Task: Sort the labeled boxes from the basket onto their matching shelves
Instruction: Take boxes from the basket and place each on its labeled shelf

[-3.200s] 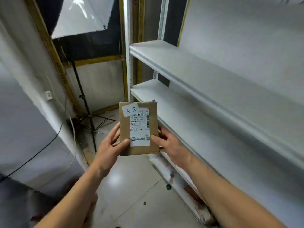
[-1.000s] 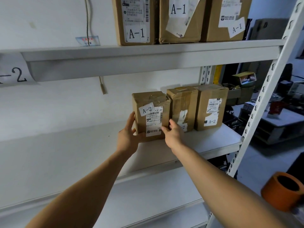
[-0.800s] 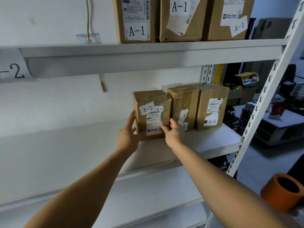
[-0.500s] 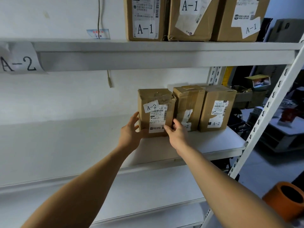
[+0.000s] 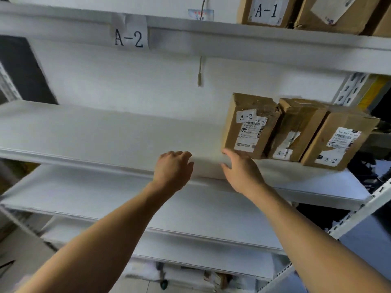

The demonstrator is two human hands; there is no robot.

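White steel shelving [image 5: 101, 132] carries the stiff, seemingly light A-2 carton [image 5: 248, 125], best gripped by its side faces, while left hand [image 5: 172, 169] and right hand [image 5: 242, 172] hang slack, grasping nothing.

upright a-2 box [image 5: 250, 125] on shelf [image 5: 105, 132]

White shelf [image 5: 101, 132], 3 boxes [image 5: 249, 125]

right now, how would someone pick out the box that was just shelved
Find the shelf under the paper A-2 sign. Three brown boxes stand in a row at its right end; it is the leftmost box, with its A-2 sticker at the top, not the bottom.
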